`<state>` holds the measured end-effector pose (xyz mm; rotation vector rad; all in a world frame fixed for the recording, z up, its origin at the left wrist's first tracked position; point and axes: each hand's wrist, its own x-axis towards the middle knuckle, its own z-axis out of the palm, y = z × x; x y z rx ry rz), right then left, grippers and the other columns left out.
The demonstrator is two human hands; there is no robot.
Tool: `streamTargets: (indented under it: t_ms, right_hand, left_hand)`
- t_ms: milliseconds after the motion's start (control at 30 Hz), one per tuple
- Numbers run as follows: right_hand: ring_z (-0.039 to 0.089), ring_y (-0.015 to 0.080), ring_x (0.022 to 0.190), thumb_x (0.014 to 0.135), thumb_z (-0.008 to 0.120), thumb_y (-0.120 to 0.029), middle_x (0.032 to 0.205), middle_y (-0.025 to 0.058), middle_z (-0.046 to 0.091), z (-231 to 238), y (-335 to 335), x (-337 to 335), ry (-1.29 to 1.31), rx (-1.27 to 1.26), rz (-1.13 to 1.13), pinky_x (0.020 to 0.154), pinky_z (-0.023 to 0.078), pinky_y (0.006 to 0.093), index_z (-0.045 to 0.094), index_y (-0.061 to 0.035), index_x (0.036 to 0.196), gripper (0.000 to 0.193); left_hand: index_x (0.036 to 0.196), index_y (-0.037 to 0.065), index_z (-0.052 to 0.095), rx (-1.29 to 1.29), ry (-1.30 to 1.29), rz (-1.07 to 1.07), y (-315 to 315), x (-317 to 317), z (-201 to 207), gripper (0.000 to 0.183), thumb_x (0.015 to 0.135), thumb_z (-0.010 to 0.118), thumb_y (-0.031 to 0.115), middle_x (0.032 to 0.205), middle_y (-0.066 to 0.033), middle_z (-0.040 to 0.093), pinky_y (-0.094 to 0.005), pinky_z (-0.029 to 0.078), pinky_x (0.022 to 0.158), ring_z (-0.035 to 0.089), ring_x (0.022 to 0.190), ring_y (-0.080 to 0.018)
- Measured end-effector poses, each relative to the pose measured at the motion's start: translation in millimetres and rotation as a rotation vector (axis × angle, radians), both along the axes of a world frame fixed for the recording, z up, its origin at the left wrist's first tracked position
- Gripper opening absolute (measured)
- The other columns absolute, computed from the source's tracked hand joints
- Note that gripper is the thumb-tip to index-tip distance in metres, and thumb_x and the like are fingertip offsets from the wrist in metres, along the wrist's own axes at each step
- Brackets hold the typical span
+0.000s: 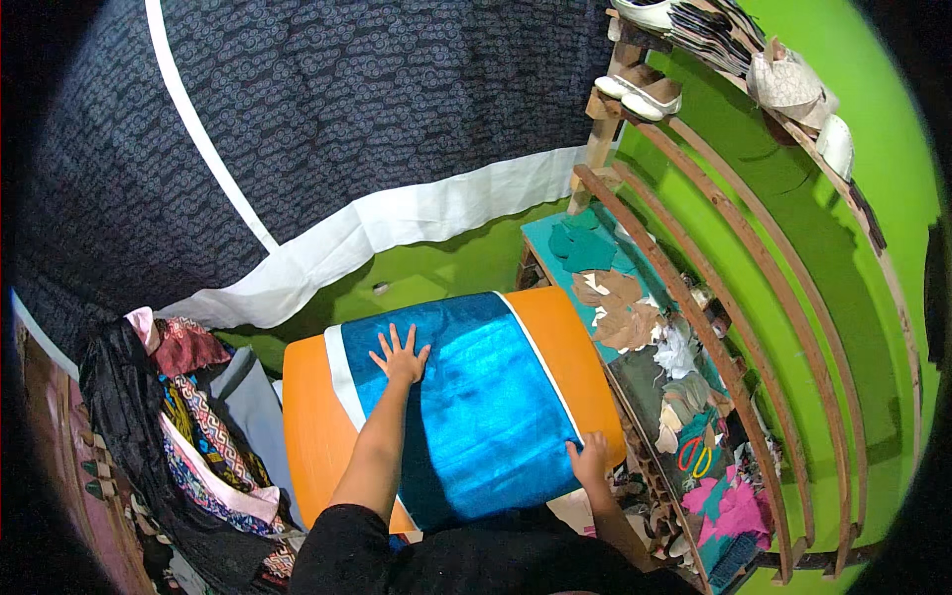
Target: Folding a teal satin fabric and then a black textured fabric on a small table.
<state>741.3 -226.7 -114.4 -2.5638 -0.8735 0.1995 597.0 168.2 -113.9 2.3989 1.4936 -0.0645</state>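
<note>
A shiny blue cloth [476, 397] with a white border lies spread over an orange table [312, 426]. My left hand [400, 357] rests flat on the cloth's far left part, fingers spread. At the near right edge of the cloth, my right hand [589, 460] pinches the corner where it hangs over the table's side.
A dark patterned curtain with white bands [327, 119] hangs behind the table. Folded patterned fabrics [198, 426] pile up at the left. To the right, wooden shelves [694, 297] hold cut leather and felt pieces [620, 307], scissors [696, 454] and white shoes [643, 97] against a green wall.
</note>
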Motion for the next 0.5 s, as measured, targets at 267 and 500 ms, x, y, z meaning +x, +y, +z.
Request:
streamTargets:
  t_ms: [267, 500]
  right_hand:
    - [0.055, 0.0421, 0.075, 0.073, 0.062, -0.026, 0.077, 0.0272, 0.056, 18, 61, -7, 0.169, -0.122, -0.020, 0.064, 0.044, 0.0472, 0.045, 0.0036, 0.095, 0.040]
    - [0.056, 0.0401, 0.079, 0.070, 0.064, -0.027, 0.081, 0.0261, 0.058, -1, 46, 4, 0.174, 0.034, 0.036, 0.069, 0.044, 0.0446, 0.054, 0.0056, 0.090, 0.040]
  left_hand:
    - [0.127, 0.016, 0.037, 0.207, -0.094, 0.131, -13, 24, 34, 0.058, 0.077, 0.051, 0.041, 0.136, -0.0127, 0.027, -0.0604, 0.000, 0.097, 0.013, 0.128, -0.0345]
    - [0.128, 0.021, 0.034, 0.059, -0.238, -0.092, -226, -73, 53, 0.064, 0.072, 0.055, 0.044, 0.138, -0.0183, 0.016, -0.0662, 0.003, 0.091, 0.010, 0.126, -0.0413]
